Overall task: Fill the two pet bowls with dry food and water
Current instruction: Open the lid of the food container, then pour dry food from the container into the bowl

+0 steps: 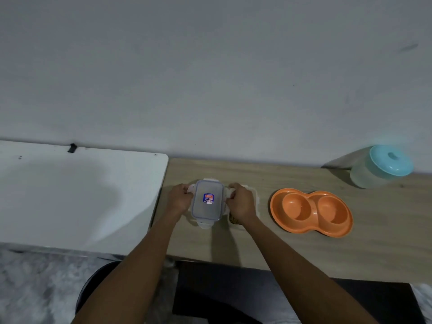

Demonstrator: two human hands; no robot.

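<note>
Pet bowls [311, 212]: one orange moulded dish with two wells, flat on wooden table [304, 253], just right of food box [255, 195] and both hands. Looks bare and dry in both wells; nothing filled yet.

Step in hand, as judged: taking clip-lock lid [207, 201] off and clear. Gripped at left flap by curled fingers of left hand [178, 198]; gripped along right side by right hand [240, 202], hiding most of box beneath. Brown kibble [233, 220] showing at near corner of box, so open already. Cannot tell whether lid rests on table or hangs just above it.

To do well: keep lid level, sticker side up, and lay it flat on left side, away from pouring path. Release both hands fully before reaching for box. Then lift box by its long sides, bring low over one well only, tip from a corner, pour slowly. Keep other well dry for water. Check jar [383, 167] with turquoise cap at far right against wall, well apart from dish; contents not readable.
</note>
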